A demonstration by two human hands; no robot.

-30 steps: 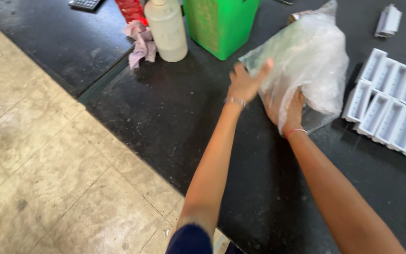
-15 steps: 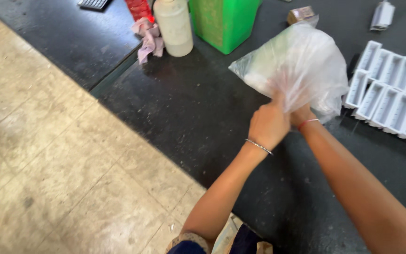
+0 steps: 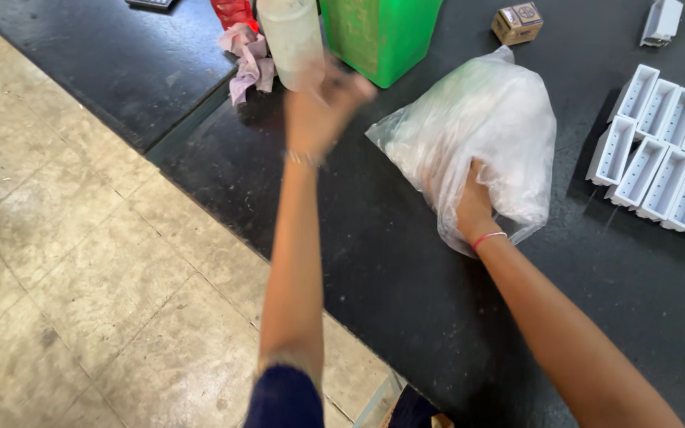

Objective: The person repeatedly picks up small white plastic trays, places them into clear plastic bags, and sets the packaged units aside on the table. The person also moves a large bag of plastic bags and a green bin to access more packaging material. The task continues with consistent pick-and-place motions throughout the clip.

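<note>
One crinkly clear plastic bag (image 3: 481, 135) sits on our black rubbery mat (image 3: 406, 269), contents too cloudy to tell. Our right hand (image 3: 471, 208) pinches its lower edge. Our left hand (image 3: 323, 107) is raised and blurred, can't tell its grip. Nearby: green bin (image 3: 378, 36), white rectangular molds (image 3: 663, 158), small cardboard box (image 3: 517, 22).

**Black mat on a tiled floor**

A dark, scuffed rubber mat (image 3: 406, 269) covers the beige tiled floor (image 3: 65, 261). On it lie a bulging clear plastic bag (image 3: 485, 127), a green plastic bin (image 3: 378, 36), a cloudy white plastic bottle (image 3: 291, 36), a crumpled pink rag (image 3: 249, 62), a small brown cardboard box (image 3: 517, 22) and a row of white rectangular moulds (image 3: 663, 158).
</note>
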